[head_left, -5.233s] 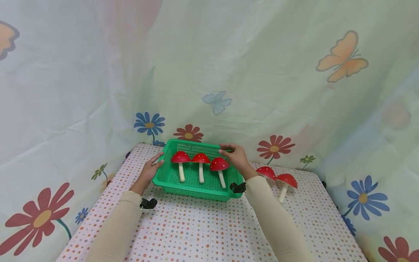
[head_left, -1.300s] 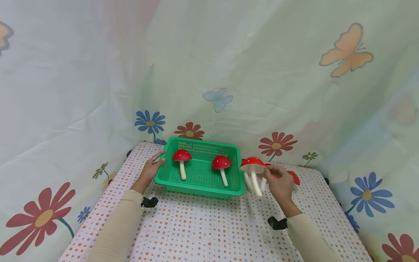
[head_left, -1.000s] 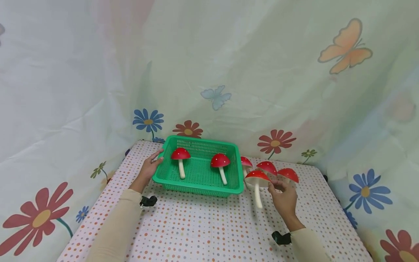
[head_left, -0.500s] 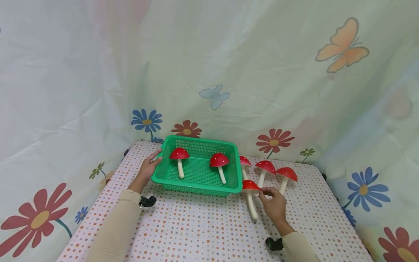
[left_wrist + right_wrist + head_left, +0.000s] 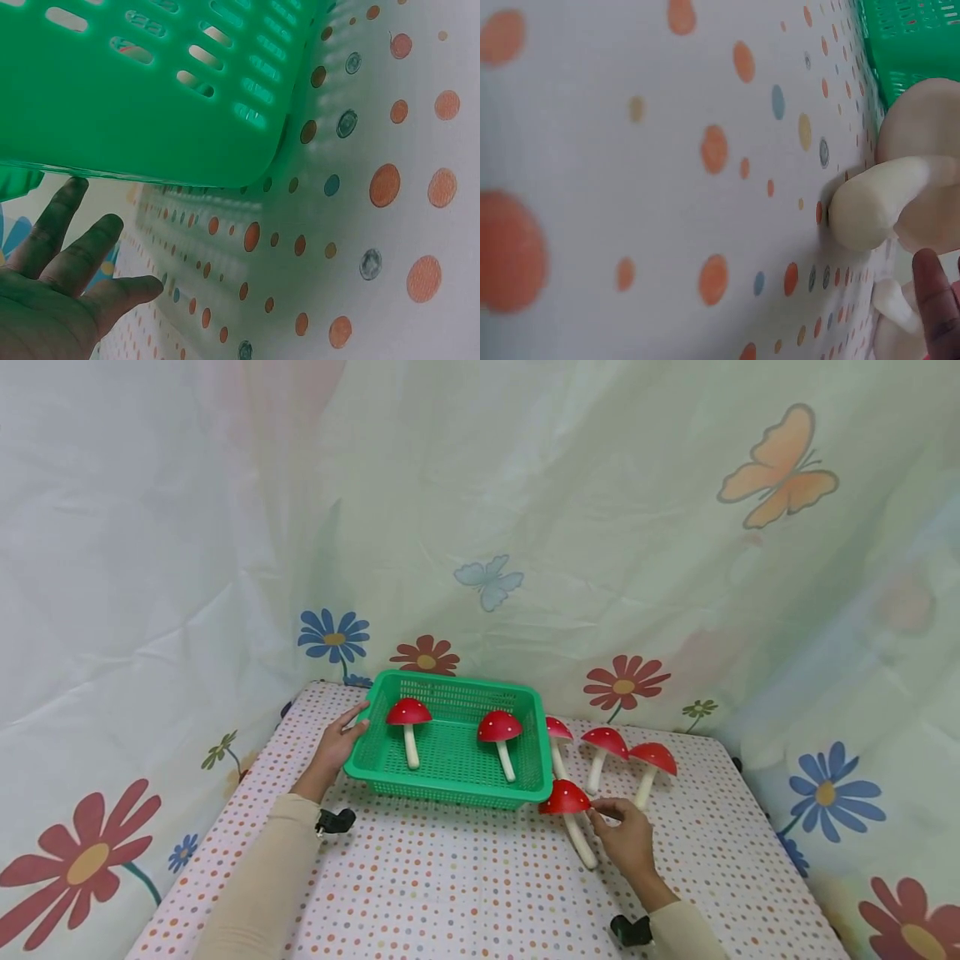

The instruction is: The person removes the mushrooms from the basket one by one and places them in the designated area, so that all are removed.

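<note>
Step in hand, as judged from the present positions: placement of one white-spotted toadstool [image 5: 565, 798] on the bench [image 5: 450, 885], outside the green plastic basket [image 5: 450, 792]. The right hand [image 5: 628, 839] grasps this toadstool, the fingers pinching the right edge of the red cap. The cap sits at the basket's near right corner; contact between cap and basket cannot be confirmed. The white stem points near and slightly right, and its thick end appears to rest on the bench. The left hand [image 5: 333, 752] grasps nothing: its fingers are extended, with a fingertip against the basket's left rim, apparently as a steadying contact. Two toadstools lie inside the basket, well apart: a left one [image 5: 409, 712] and a right one [image 5: 500, 727]. Three more form a far row on the bench to the right of the basket: a first [image 5: 557, 729] just beside the basket wall, a middle [image 5: 606, 742] and an outer [image 5: 653, 757]. The next move calls for confirming that cap and stem are both supported, then parting the fingers and withdrawing to the right without dragging the cap. Caution: the rounded cap may roll if let go unevenly.
</note>
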Available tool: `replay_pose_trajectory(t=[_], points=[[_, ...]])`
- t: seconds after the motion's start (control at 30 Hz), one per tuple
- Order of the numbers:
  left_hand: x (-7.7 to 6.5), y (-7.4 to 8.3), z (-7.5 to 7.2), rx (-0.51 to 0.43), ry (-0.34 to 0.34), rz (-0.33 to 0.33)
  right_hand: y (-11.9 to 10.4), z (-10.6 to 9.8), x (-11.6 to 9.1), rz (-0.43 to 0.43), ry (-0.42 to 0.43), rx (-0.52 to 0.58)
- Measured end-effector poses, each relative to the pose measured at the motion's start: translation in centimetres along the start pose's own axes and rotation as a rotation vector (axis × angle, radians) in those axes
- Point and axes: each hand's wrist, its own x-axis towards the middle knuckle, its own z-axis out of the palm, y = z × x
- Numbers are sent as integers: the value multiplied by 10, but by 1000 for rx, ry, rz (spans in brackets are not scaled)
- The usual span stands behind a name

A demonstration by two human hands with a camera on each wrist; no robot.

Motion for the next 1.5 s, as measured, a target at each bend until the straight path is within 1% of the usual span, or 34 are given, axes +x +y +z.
replay_pose_trajectory(t=[0.1,0.2,0.37,0.57,0.63,0.73,0.8,0.83,0.9,0.97,1.0,1.03,1.07,1.13,1.17,1.2,1.23,1.3,1.37,1.4,1.43,1.5], points=[[0,0,-1,0,1,-10,-2,-5,-5,7,-15,-49],[1,-1,-1,-1,-1,-6,-7,-12,-10,5,-3,-90],[1,-1,0,-2,-4,2,-22,-25,-9,-15,12,-74],[1,-3,3,-2,2,6,-55,-37,6,-88,-18,-1],[1,-4,4,-2,3,9,-69,-39,14,-118,-30,27],[2,-5,5,-7,-14,15,-91,-40,29,-153,-62,25],[2,-4,5,-8,-31,18,-105,-37,41,-160,-124,36],[2,-4,5,-4,-35,21,-111,-34,47,-153,-177,59],[1,-4,3,3,-30,24,-123,-23,61,-104,-310,162],[1,-4,1,16,-19,31,-132,-7,73,-19,-446,307],[1,-3,-1,21,-16,37,-136,1,79,35,-499,383],[1,-3,-1,19,-13,41,-140,10,84,86,-539,447],[1,-3,-1,13,-20,43,-142,19,89,134,-552,500],[2,-3,-1,10,-38,46,-146,35,97,197,-539,564],[2,-2,0,6,-42,44,-148,43,100,227,-520,593],[2,-2,0,6,-43,42,-149,50,104,268,-491,651],[2,-2,0,5,-39,38,-150,58,108,310,-457,716],[2,-2,-1,9,-26,31,-152,73,115,381,-355,859],[2,-3,-2,2,-15,31,-153,86,119,417,-246,978],[3,-4,-3,1,-15,34,-152,92,120,412,-192,995],[4,-5,-3,-2,-18,36,-152,96,120,388,-144,960],[5,-6,-3,-5,-25,41,-150,101,118,329,-82,814]])
